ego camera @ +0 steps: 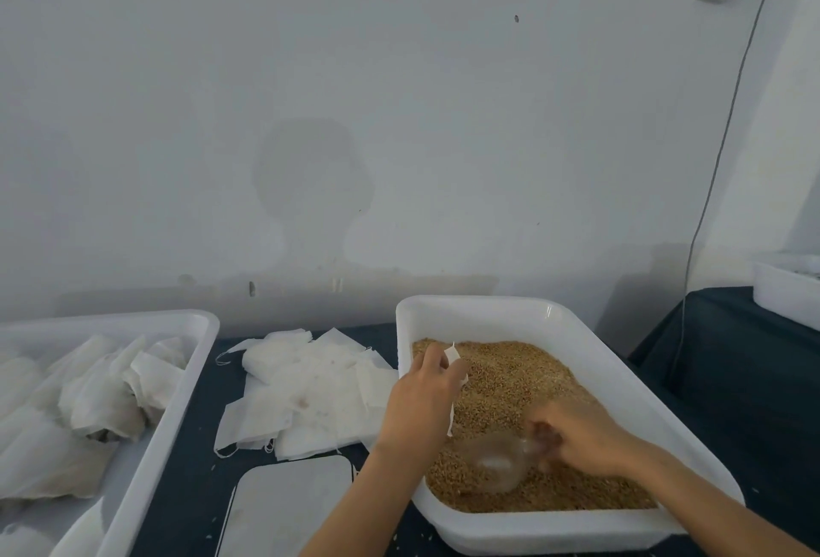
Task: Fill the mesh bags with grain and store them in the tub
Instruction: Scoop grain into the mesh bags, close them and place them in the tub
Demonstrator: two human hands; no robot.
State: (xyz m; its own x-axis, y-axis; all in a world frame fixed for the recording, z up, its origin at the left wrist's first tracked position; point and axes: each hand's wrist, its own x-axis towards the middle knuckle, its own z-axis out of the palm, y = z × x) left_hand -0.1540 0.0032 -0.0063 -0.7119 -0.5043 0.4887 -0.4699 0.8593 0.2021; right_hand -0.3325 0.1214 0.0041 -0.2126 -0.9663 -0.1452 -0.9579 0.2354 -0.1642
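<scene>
Over at nine o'clock, the storage tub (pixel 195 350) is seen with filled mesh bags (pixel 102 396) heaped inside it. Moving across, a loose pile of empty bags (pixel 310 388) is spread on the dark table (pixel 191 481), just beside the grain tray (pixel 572 325), with a flat grey plate (pixel 288 507) at six o'clock of the pile.

Now the left hand (pixel 421 405): a single mesh bag (pixel 453 379) is pinched in its curled fingers and held over the grain (pixel 510 383), at the tray's nine o'clock side. Only slivers of the bag are shown past the hand. The bag is judged feather-light and limp, likely to collapse shut, so it is best taken at the mouth edge, with the opening kept spread.

To the right, a clear plastic scoop (pixel 497 463) is gripped at its handle by the right hand (pixel 581 432), the bowl pressed into the grain at the tray's six o'clock end. The image is blurred there. The grain is judged loose and free-running, easily spilled past a floppy opening; a filled bag should be carried from beneath.
</scene>
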